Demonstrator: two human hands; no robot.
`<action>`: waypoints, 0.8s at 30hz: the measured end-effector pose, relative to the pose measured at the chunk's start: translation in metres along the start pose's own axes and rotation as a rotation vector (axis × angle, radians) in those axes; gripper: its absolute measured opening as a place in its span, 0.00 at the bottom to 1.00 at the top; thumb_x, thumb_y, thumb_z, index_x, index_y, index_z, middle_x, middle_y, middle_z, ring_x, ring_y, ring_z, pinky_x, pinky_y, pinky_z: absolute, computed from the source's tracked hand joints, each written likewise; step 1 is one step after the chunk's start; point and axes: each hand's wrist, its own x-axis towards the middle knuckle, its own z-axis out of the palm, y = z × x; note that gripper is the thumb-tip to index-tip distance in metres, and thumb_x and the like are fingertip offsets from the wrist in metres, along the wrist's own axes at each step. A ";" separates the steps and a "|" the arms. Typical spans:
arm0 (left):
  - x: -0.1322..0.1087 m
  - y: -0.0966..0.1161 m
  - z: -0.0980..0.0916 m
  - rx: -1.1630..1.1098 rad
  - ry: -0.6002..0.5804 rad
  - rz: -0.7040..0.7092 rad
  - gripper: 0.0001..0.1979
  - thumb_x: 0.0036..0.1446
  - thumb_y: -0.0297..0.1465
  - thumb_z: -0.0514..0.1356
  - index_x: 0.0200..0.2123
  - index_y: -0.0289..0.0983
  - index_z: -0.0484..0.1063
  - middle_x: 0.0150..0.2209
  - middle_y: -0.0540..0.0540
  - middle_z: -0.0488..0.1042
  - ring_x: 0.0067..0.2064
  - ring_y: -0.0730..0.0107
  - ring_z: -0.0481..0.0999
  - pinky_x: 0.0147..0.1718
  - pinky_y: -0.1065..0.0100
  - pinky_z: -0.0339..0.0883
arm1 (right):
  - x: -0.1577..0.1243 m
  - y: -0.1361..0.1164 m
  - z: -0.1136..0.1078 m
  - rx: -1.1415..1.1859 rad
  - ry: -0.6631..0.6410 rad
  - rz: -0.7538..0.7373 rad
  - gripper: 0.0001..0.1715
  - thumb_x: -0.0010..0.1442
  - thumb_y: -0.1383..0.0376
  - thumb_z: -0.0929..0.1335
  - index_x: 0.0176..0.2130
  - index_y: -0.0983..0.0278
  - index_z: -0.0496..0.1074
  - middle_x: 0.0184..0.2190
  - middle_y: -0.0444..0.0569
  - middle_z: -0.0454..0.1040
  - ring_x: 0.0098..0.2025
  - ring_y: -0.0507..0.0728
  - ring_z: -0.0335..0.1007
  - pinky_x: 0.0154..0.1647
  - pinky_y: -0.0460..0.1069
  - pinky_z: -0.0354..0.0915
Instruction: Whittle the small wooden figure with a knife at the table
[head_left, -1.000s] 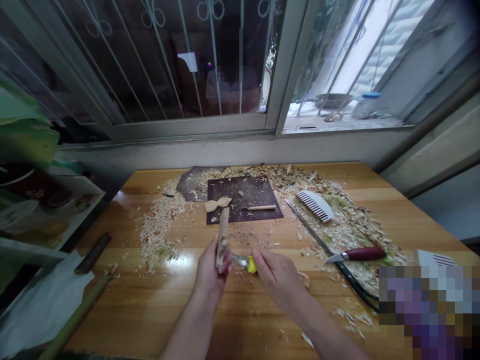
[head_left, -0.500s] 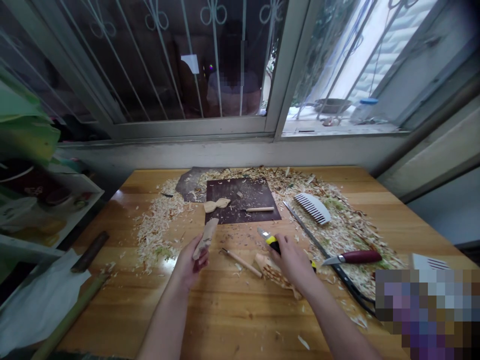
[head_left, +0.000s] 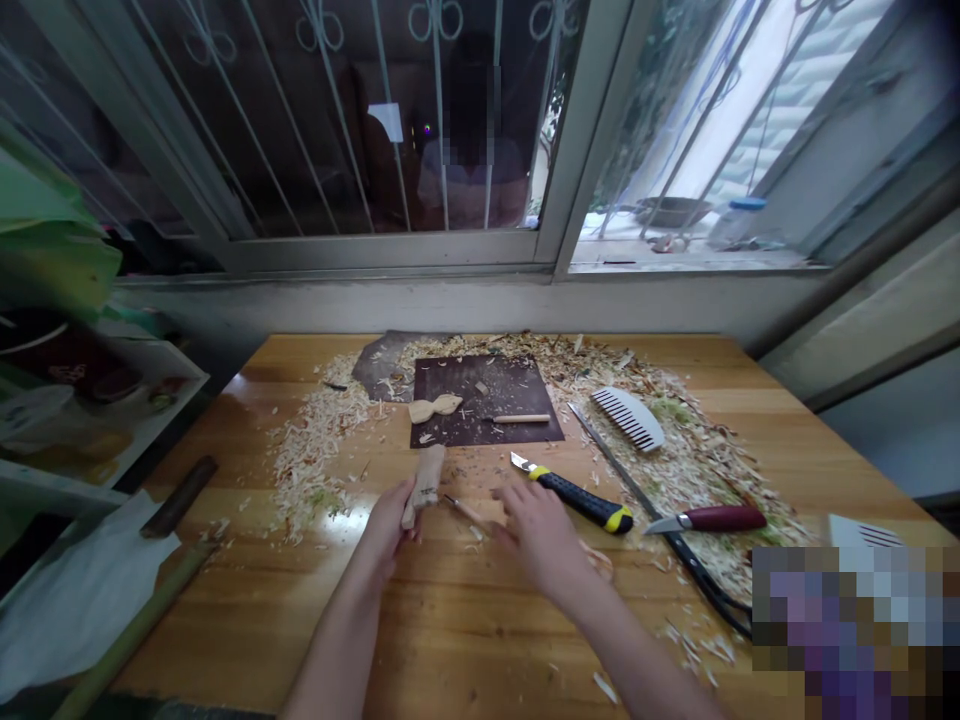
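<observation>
My left hand (head_left: 390, 523) is closed round a short pale piece of carved wood (head_left: 425, 483), held just above the wooden table (head_left: 247, 610). My right hand (head_left: 536, 535) hovers over the table with fingers spread and nothing in it, its fingertips close to a thin wooden stick (head_left: 466, 509). A yellow-and-black utility knife (head_left: 577, 495) lies on the table just right of that hand, blade out to the left.
A dark mat (head_left: 487, 390) holds a carved wooden shape (head_left: 435, 407) and a small stick (head_left: 517, 418). Wood shavings (head_left: 315, 460) cover the far half. Right: a white comb (head_left: 628, 418), a red-handled knife (head_left: 709, 519), a long metal tool (head_left: 637, 480). Left: a shelf (head_left: 67, 420), bamboo stick (head_left: 135, 630).
My right hand has let go of the utility knife, which now lies on the table, and moved left toward the thin stick. My left hand has lowered the wood piece slightly.
</observation>
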 end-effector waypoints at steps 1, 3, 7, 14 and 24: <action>0.000 0.000 -0.001 -0.023 -0.029 -0.030 0.16 0.44 0.42 0.60 0.17 0.36 0.62 0.10 0.58 0.56 0.11 0.81 0.52 0.11 0.77 0.49 | -0.001 -0.007 0.002 -0.009 -0.042 -0.031 0.13 0.54 0.64 0.66 0.41 0.63 0.69 0.36 0.52 0.73 0.40 0.61 0.63 0.40 0.52 0.54; -0.001 0.001 -0.004 -0.053 -0.075 -0.085 0.16 0.43 0.41 0.60 0.18 0.37 0.61 0.10 0.59 0.54 0.11 0.82 0.50 0.11 0.77 0.49 | -0.002 -0.016 0.008 -0.057 -0.083 -0.063 0.15 0.51 0.66 0.66 0.42 0.63 0.69 0.35 0.53 0.74 0.40 0.63 0.63 0.40 0.53 0.53; -0.003 0.011 -0.006 -0.004 -0.128 -0.137 0.13 0.43 0.40 0.59 0.19 0.37 0.61 0.10 0.59 0.53 0.11 0.81 0.51 0.10 0.76 0.52 | 0.000 -0.021 0.012 -0.085 -0.107 -0.080 0.21 0.48 0.70 0.65 0.45 0.66 0.69 0.29 0.54 0.75 0.39 0.64 0.64 0.39 0.54 0.54; 0.002 0.042 -0.008 0.397 -0.343 -0.127 0.12 0.44 0.39 0.56 0.20 0.36 0.67 0.10 0.58 0.53 0.11 0.80 0.53 0.09 0.76 0.54 | 0.010 -0.004 -0.014 0.752 -0.252 0.129 0.16 0.52 0.70 0.59 0.35 0.64 0.74 0.25 0.45 0.73 0.27 0.53 0.64 0.29 0.47 0.57; 0.040 0.064 0.027 0.987 -0.561 -0.313 0.16 0.44 0.39 0.54 0.13 0.36 0.62 0.09 0.54 0.57 0.10 0.75 0.57 0.10 0.71 0.55 | 0.021 -0.014 -0.058 1.351 -0.002 0.097 0.12 0.51 0.57 0.68 0.31 0.63 0.67 0.21 0.39 0.63 0.21 0.48 0.56 0.22 0.44 0.53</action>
